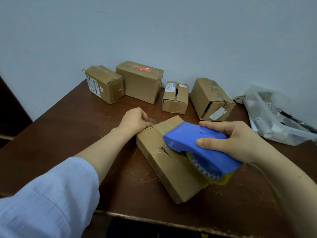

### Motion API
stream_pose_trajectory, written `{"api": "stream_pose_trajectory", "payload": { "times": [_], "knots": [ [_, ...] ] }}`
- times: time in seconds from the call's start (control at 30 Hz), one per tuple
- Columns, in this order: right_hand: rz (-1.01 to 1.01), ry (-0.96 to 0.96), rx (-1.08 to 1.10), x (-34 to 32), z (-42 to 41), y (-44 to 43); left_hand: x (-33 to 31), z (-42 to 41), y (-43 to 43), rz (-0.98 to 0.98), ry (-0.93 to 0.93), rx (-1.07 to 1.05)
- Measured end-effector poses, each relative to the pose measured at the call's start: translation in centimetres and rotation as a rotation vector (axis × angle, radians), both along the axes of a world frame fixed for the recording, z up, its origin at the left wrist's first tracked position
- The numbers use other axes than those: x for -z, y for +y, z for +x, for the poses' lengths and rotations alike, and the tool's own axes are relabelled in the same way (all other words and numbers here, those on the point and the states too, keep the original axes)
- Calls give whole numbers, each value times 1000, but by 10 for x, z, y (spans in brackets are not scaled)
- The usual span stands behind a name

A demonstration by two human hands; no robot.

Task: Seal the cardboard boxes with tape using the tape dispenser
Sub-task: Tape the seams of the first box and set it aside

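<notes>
A long flat cardboard box (pixel 169 166) lies slantwise on the brown table (pixel 72 124), with a torn slit in its top. My right hand (pixel 240 141) grips a blue tape dispenser (pixel 199 145) that rests on the box; its yellowish tape roll (pixel 214 176) hangs over the near right side. My left hand (pixel 135 120) is at the box's far left corner and pinches the loose end of the clear tape (pixel 151 120). A strip of tape runs across the box's far end.
Several more cardboard boxes stand along the wall: two at the back left (pixel 104 84) (pixel 140 81), a small one (pixel 175 97) and a tilted one (pixel 211 99) to the right. A clear plastic bag with oddments (pixel 274 115) lies at the far right. The table's front edge (pixel 154 220) is near.
</notes>
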State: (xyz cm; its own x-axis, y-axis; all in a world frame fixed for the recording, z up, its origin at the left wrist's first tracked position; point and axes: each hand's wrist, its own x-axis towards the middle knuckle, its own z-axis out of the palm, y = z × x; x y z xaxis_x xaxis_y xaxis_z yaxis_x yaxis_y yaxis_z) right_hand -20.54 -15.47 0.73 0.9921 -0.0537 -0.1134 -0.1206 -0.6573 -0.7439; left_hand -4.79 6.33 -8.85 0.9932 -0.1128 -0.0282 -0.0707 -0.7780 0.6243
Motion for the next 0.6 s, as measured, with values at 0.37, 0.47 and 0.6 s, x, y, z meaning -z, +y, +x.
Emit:
{"api": "stream_pose_trajectory", "payload": {
  "times": [0.37, 0.47, 0.6],
  "knots": [
    [87, -129, 8, 6, -33, -16, -28, -11, -11, -215, 181, -40],
    [144, -168, 15, 10, -43, -20, -34, -16, -14, -318, 239, -79],
    [185, -223, 29, 16, -57, -23, -46, -26, -17, -409, 299, -105]
  ]
}}
